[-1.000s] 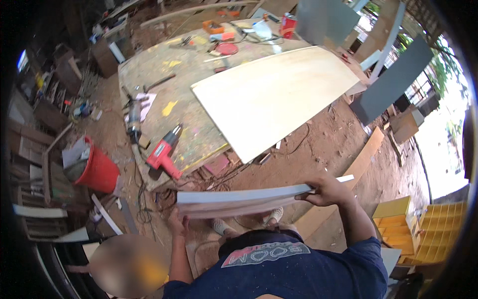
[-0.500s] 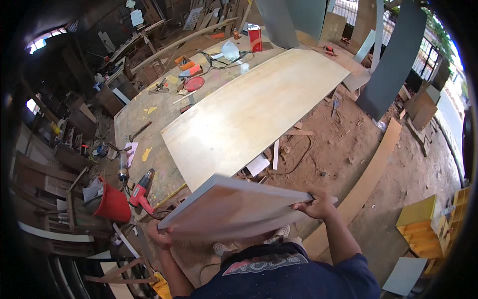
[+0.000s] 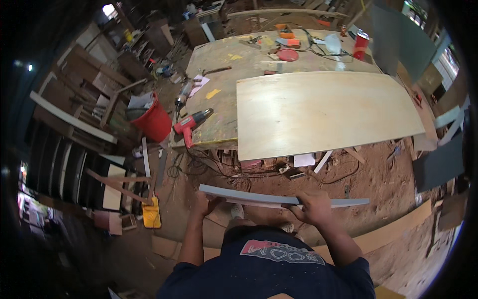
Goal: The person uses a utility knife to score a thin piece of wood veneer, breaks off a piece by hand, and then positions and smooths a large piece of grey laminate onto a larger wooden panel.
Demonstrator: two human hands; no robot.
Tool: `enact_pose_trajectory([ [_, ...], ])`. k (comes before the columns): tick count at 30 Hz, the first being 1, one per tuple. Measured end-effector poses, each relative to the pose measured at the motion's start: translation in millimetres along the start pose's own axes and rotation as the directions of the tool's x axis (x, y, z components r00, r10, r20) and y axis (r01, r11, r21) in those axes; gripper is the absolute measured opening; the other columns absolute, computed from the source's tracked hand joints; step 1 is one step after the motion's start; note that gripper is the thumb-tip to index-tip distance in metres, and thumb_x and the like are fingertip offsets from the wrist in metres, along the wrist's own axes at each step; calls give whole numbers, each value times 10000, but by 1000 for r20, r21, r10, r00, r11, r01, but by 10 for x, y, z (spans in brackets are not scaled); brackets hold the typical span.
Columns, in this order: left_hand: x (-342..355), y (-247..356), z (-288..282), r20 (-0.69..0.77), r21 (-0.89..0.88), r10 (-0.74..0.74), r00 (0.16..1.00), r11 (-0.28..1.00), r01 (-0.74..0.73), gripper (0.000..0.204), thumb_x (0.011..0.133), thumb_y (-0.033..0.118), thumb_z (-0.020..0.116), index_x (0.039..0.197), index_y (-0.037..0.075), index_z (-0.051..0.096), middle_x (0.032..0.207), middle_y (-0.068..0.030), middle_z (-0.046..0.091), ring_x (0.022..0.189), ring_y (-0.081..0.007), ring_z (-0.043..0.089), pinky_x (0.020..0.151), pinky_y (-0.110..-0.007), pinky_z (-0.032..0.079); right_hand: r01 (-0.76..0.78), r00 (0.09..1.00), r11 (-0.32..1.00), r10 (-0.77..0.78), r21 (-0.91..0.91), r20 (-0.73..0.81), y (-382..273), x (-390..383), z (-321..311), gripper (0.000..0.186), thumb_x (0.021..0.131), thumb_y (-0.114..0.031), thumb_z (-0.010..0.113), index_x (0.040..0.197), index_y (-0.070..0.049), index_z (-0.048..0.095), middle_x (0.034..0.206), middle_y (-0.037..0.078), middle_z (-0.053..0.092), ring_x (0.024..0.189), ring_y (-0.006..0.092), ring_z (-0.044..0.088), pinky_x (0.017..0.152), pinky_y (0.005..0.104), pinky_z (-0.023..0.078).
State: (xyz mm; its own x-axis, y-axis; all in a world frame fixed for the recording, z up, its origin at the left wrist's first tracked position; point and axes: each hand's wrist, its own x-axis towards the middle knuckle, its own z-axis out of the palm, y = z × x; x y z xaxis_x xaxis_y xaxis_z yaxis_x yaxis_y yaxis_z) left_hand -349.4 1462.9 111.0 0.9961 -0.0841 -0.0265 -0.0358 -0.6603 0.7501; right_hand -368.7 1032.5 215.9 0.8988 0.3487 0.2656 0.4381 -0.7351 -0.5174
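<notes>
Right hand (image 3: 312, 208) and left hand (image 3: 204, 203) grip the grey board (image 3: 259, 196), now levelled edge-on.

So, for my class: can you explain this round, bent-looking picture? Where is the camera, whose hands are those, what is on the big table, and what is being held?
The camera sits on a person's head and looks down, so you see their own dark blue shirt and forearms coming in from the lower edge. Its wide lens bends straight edges near the rim.

The left hand and right hand grip a thin grey panel, seen almost edge-on, with a paler sheet under it.

Ahead stands a workbench. On it lies a large pale plywood sheet, overhanging the near edge. A red power drill lies at the bench's left corner, and a red can and small tools sit at the far end. A red bucket stands on the dirt floor beside the bench.
</notes>
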Motion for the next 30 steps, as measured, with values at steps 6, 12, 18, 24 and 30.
enact_pose_trajectory([
  [6,35,-748,-227,-158,-199,-121,980,976,89,329,839,192,902,1077,30,742,981,-117,779,868,-206,736,794,-376,578,26,984,986,4,-167,176,-157,623,1036,390,840,-507,797,844,-134,683,700,78,687,629,333,698,559,457,535],
  [12,210,-1818,-645,-118,-442,-226,967,884,153,378,864,170,900,1148,33,692,1024,-65,737,1005,-180,697,870,-365,562,-8,966,992,40,-126,254,-345,1054,2391,452,857,-541,807,770,-130,642,627,92,649,566,357,672,522,489,514],
  [18,421,-2944,-1040,-59,-395,-258,964,893,215,576,973,498,769,1314,50,651,997,-72,692,913,-162,632,789,-331,524,-8,894,981,94,-194,438,-472,1601,3587,409,902,-523,760,837,-133,655,654,114,682,584,362,689,536,494,532],
  [24,873,-3588,-1295,22,-355,-547,837,779,518,699,1021,584,647,1396,-5,611,1092,-129,697,1004,-213,640,887,-372,513,75,852,974,49,-214,522,-493,2089,4642,343,937,-454,722,892,-119,665,662,148,692,605,391,699,552,518,543],
  [30,1253,-4107,-1320,-15,-352,-574,818,769,534,765,1072,592,539,1526,-23,512,1500,-223,582,1393,-343,548,1147,-412,415,50,856,976,68,-212,513,-468,2539,5342,298,931,-376,708,998,-89,667,723,179,719,686,378,736,587,529,558],
])
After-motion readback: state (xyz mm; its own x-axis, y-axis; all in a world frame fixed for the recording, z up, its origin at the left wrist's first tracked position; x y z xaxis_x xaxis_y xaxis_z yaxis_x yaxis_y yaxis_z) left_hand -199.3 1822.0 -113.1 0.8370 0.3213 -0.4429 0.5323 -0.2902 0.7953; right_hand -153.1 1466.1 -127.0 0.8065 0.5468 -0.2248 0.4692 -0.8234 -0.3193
